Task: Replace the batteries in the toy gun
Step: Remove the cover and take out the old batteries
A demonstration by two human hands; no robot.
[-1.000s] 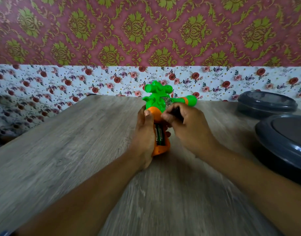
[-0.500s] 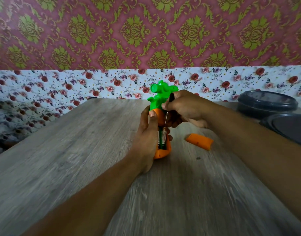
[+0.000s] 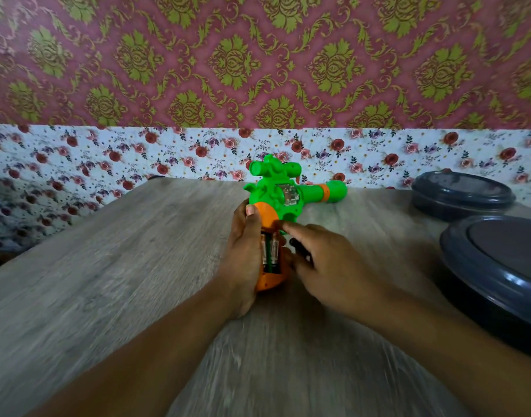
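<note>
The green and orange toy gun [image 3: 276, 194] lies on the wooden table [image 3: 123, 266], barrel pointing right. My left hand [image 3: 243, 260] grips its orange handle from the left, thumb up on the orange part. The handle's battery compartment is uncovered, and batteries [image 3: 270, 251] show inside it. My right hand [image 3: 330, 266] sits just right of the handle, fingers curled round the black handle of a screwdriver [image 3: 299, 248], with the forefinger touching the gun's grip. The screwdriver's shaft is hidden. No compartment cover shows.
Two dark grey lidded containers stand at the right, one at the back [image 3: 462, 195] and a larger one nearer [image 3: 499, 266]. A floral-papered wall runs along the table's far edge. The table's left edge slants away at the left.
My right hand has dropped from the top of the gun to beside the handle. The gun has turned so its barrel shows at the right. The orange cover on the table is out of sight.
</note>
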